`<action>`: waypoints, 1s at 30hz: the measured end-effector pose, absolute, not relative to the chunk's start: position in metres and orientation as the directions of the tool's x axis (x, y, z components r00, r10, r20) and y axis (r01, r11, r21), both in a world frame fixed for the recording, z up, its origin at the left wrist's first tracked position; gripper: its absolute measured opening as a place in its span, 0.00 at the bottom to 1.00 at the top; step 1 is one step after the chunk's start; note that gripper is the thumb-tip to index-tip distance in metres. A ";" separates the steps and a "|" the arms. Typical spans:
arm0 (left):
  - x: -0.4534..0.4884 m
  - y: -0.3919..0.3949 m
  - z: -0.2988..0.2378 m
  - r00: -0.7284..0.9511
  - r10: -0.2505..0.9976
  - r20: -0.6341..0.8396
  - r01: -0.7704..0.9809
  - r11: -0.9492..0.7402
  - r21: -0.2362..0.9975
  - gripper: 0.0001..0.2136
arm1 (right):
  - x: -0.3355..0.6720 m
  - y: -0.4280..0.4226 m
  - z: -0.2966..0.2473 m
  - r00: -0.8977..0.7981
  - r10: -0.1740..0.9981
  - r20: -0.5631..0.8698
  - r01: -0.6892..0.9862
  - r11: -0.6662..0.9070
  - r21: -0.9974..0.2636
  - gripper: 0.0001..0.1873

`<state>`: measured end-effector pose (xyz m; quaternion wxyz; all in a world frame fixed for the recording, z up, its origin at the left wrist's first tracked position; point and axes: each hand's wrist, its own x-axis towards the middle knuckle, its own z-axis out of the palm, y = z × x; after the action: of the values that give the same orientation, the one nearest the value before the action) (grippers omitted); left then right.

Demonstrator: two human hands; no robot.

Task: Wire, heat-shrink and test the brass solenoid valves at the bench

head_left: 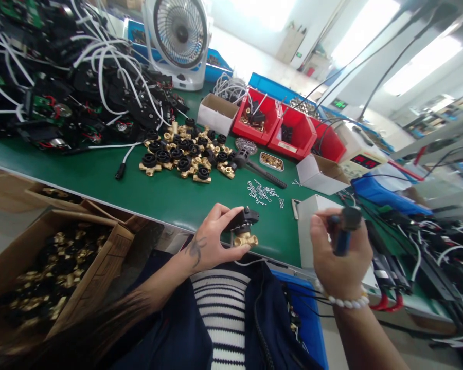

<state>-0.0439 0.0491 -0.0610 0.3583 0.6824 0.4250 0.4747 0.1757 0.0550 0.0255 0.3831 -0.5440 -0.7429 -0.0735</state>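
My left hand (216, 239) is closed around a brass valve fitting (246, 239) with a black plastic housing on top, at the front edge of the green table. A white cable hangs close by that fitting. Over at the right, my right hand (341, 257) is wrapped round a blue tool with a dark round end (350, 218); motion blurs it, so its exact kind is unclear. Small metal clips (261, 191) lie loose beyond my left hand. Behind them rests a black-handled hammer-like tool (266, 173).
Brass fittings with black knobs (185, 151) form a pile mid-table. Black housings with white cables (81, 97) crowd the left, beside a fan (181, 41). Red bins (256, 115) and a small white box (322, 173) line the back. A cardboard box (100, 272) stands lower left.
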 end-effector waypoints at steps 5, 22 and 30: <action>-0.044 0.050 -0.061 0.197 0.924 0.328 0.237 -0.370 0.898 0.33 | 0.176 0.056 0.031 -0.512 0.842 0.169 0.850 0.525 -0.040 0.12; -0.041 0.051 -0.063 0.180 0.917 0.357 0.231 -0.392 0.891 0.33 | 0.180 0.058 0.032 -0.096 0.658 0.747 0.875 0.414 -0.253 0.07; -0.042 0.051 -0.061 0.197 0.919 0.342 0.250 -0.385 0.889 0.33 | 0.176 0.061 0.040 -0.424 0.758 0.496 0.858 0.511 -0.047 0.09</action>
<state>-0.0423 0.0513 -0.0613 0.3560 0.6869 0.4253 0.4696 0.1763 0.0609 0.0398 0.2347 -0.4827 -0.8369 -0.1071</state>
